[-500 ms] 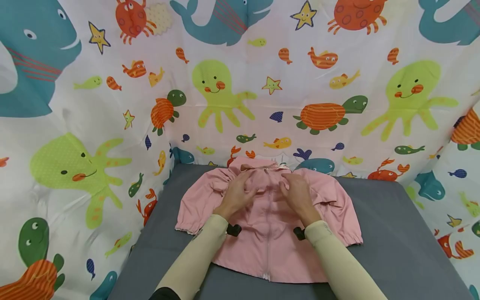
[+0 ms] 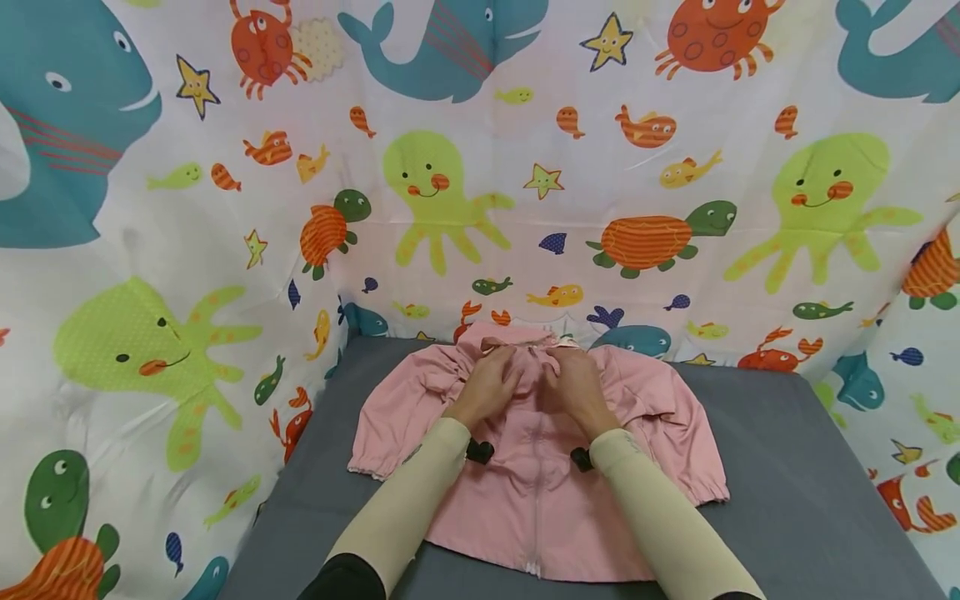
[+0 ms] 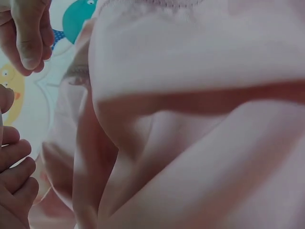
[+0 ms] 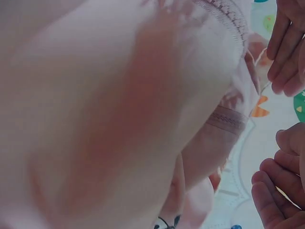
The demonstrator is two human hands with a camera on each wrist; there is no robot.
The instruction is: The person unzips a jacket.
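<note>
A pink zip-up jacket (image 2: 517, 500) lies front up with its sleeves out to the sides and its collar (image 2: 517, 335) at the far end. Both hands are over the upper chest, one on each side of the zip. In the head view my left hand (image 2: 487, 387) and right hand (image 2: 579, 387) overlap bunched cloth below the collar, their fingertips partly hidden. The left wrist view shows left fingers (image 3: 19, 167) bent loosely, tips apart from the fabric. Right fingers (image 4: 274, 191) also curve loosely in the right wrist view, with a gap beside the thumb.
The jacket lies on a grey table (image 2: 780, 483) whose far edge meets a white curtain (image 2: 450, 292) printed with sea animals. This curtain also hangs along both sides. Dark wrist mounts (image 2: 480, 452) sit over the jacket's front. Pale sleeves (image 2: 408, 500) cover both forearms.
Both hands have moved inward, closer to each other and the zip, with their fingers bent more. Cloth below the collar is now more bunched. The head view has tilted up slightly.
</note>
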